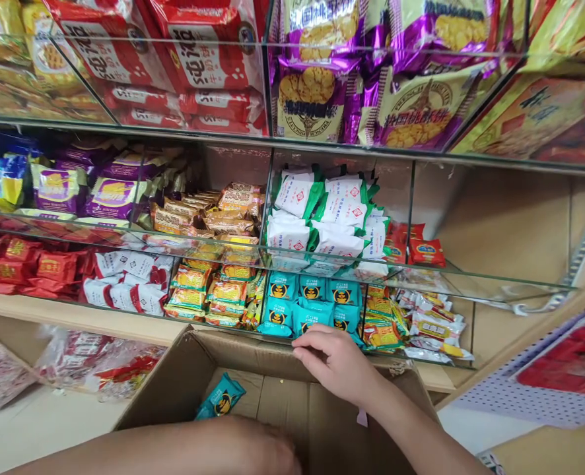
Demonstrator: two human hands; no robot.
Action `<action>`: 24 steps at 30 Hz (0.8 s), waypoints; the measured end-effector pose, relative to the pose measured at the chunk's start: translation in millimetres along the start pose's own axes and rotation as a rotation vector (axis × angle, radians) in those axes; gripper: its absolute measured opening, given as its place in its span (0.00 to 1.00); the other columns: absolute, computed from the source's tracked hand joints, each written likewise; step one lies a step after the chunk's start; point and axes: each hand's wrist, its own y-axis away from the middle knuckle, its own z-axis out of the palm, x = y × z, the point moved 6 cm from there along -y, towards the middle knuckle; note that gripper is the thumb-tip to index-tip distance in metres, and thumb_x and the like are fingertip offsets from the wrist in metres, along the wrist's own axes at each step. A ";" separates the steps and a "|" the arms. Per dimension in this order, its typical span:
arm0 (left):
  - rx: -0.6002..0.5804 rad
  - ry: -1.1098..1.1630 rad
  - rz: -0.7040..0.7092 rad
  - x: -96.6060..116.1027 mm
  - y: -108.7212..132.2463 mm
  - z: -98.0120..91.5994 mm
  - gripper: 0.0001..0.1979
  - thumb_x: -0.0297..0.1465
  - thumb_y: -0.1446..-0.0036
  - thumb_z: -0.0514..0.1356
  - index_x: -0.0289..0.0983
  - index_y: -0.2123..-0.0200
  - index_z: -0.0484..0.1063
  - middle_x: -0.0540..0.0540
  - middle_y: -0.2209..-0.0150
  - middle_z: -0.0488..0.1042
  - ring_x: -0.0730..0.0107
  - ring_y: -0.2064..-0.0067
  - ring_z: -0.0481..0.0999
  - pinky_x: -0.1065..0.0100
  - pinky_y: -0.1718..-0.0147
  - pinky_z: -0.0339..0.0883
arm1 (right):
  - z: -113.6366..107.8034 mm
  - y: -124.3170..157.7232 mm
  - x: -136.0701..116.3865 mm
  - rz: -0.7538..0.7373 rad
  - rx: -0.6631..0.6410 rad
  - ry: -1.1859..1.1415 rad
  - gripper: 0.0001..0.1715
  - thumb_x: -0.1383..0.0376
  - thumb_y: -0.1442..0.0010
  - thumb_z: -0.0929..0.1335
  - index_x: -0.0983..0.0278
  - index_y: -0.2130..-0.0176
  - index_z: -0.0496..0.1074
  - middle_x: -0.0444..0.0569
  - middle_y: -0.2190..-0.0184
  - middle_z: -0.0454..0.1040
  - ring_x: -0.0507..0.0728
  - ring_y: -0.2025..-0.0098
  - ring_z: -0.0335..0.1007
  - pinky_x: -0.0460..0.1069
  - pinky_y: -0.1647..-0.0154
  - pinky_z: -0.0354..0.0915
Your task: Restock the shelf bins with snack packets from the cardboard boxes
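My right hand [335,363] reaches over the far rim of an open cardboard box [223,346], at the front edge of a shelf compartment. Its fingers are curled together, and whatever they hold, if anything, is hidden. Small teal snack packets [311,290] fill that compartment, just beyond the fingertips. Down inside the box is my left hand [257,448], smeared by motion, its fingers unreadable. A teal snack packet [223,396] lies in the box's left part, partly covered by my left forearm.
White-and-green packets [342,201] stack on the shelf above. Yellow packets [381,330] and white packets [436,323] sit to the right, orange-yellow ones [188,297] to the left. Glass dividers [410,211] separate compartments. Plastic-wrapped bags [94,356] lie below, left of the box.
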 end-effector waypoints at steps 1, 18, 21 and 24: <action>-0.052 0.044 0.061 18.1 5.2 -17.0 0.12 0.19 0.66 0.59 0.39 0.75 0.72 0.53 0.78 0.69 0.73 0.78 0.64 0.72 0.79 0.56 | -5.1 0.0 1.7 0.023 0.022 -0.054 0.12 0.63 0.42 0.61 0.63 0.68 0.73 0.46 0.74 0.71 0.51 0.68 0.66 0.45 0.67 0.61; 0.970 1.730 -0.097 -1.8 37.6 -112.7 0.04 0.21 0.53 0.61 0.31 0.75 0.68 0.51 0.75 0.70 0.82 0.73 0.71 0.79 0.69 0.68 | -19.5 9.6 0.6 0.039 0.053 -0.291 0.24 0.54 0.51 0.68 0.61 0.55 0.68 0.53 0.54 0.69 0.58 0.52 0.65 0.52 0.56 0.66; 0.950 1.536 -0.057 5.6 39.4 -117.9 0.08 0.32 0.52 0.62 0.33 0.70 0.69 0.51 0.73 0.69 0.80 0.72 0.70 0.76 0.73 0.68 | -22.8 10.2 9.7 0.171 0.131 -0.084 0.19 0.56 0.48 0.66 0.61 0.58 0.71 0.50 0.62 0.74 0.56 0.62 0.70 0.51 0.61 0.68; 0.972 1.227 0.003 14.7 41.9 -125.8 0.15 0.36 0.57 0.64 0.35 0.65 0.71 0.52 0.73 0.69 0.80 0.73 0.67 0.77 0.76 0.63 | -19.4 9.5 11.1 0.191 0.113 -0.071 0.18 0.55 0.47 0.64 0.62 0.60 0.72 0.48 0.65 0.75 0.55 0.66 0.71 0.49 0.67 0.68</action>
